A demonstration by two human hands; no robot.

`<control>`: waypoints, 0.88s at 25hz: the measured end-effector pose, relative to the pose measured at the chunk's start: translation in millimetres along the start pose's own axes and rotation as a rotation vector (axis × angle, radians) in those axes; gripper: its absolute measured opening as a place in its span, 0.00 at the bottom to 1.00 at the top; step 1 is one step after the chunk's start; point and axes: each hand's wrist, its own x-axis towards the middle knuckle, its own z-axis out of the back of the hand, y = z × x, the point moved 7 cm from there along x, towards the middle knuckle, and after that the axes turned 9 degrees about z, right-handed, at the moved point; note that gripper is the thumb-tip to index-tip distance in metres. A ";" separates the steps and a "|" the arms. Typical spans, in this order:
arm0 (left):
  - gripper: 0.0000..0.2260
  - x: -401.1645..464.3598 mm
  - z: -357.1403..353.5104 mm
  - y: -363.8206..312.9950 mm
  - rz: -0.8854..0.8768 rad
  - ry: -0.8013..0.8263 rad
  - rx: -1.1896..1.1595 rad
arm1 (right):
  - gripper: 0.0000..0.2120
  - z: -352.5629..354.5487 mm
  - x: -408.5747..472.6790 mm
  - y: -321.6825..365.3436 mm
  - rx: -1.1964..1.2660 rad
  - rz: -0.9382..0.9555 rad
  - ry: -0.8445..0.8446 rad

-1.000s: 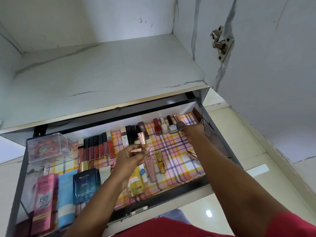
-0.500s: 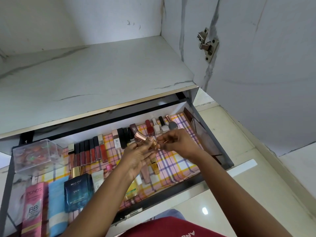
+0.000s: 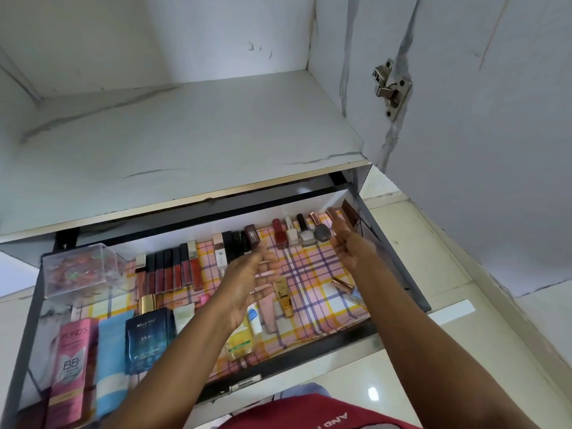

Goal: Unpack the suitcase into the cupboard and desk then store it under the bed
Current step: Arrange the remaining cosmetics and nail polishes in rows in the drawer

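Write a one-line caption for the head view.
Both open hands, left and right, hover over a cosmetics-filled drawer.

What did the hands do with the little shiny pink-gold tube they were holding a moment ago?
They no longer hold it. The left hand and right hand have moved apart, both open and holding nothing. A rose-gold tube now lies on the checked liner. The row of lip glosses stayed put.
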 end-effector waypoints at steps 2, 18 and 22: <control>0.15 -3.1 12.5 13.6 0.042 -0.022 -0.004 | 0.21 9.8 20.2 -4.8 -0.113 0.017 -0.101; 0.12 -4.7 38.5 40.0 0.070 -0.071 -0.053 | 0.17 3.9 40.1 27.1 -1.102 0.257 0.034; 0.12 -2.3 31.2 37.9 0.059 -0.045 -0.028 | 0.20 -1.8 -25.7 9.9 -2.039 0.324 0.505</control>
